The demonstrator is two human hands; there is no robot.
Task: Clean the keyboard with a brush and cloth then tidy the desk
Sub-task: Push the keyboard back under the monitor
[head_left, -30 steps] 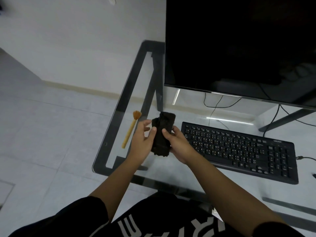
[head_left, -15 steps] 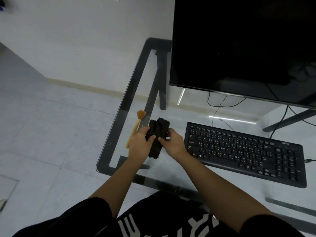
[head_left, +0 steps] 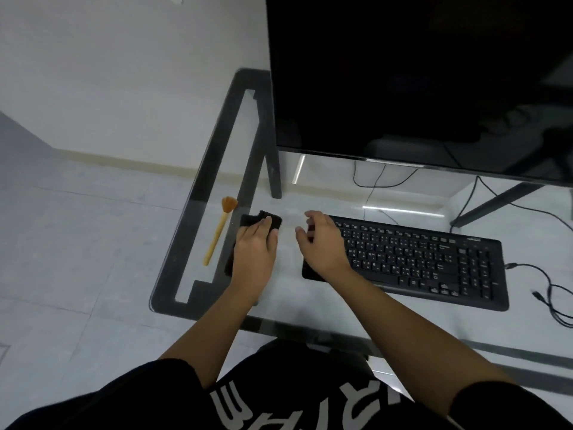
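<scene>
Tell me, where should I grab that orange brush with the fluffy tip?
Pinch the orange brush by its thin straight handle, near the middle, coming down from above. It lies flat on the glass desk with the fluffy bristles pointing away, so the handle end is closest. The left hand on the black cloth sits just right of it.

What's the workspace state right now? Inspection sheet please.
Surface: glass desk, dark frame.
Job's things: keyboard right of centre; brush lying near the left edge; cloth beside it on the glass.
Clutter: nothing seen.
Hands: left hand flat on the cloth; right hand relaxed over the keyboard's left end, holding nothing.
Cables: loose cable right of the keyboard; thin wires below the monitor.
Surroundings: monitor dark; tiled floor; white wall.
</scene>
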